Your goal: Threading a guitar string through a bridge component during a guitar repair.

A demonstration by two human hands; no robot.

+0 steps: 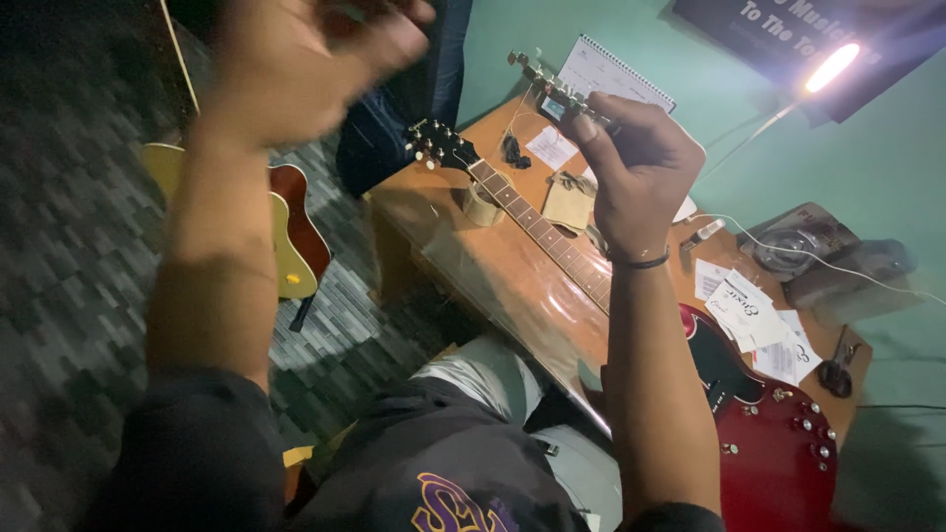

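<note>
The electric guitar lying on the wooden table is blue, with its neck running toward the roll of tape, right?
Not quite. The electric guitar is dark red, not blue, as the head view shows. The rest holds: it lies on the wooden table, and its neck runs toward the roll of tape.

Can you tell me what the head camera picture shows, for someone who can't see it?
A person's right hand pinches a small metal part above a red electric guitar lying on a wooden table. The left hand is raised and blurred. Papers and a lit lamp are nearby.
</note>
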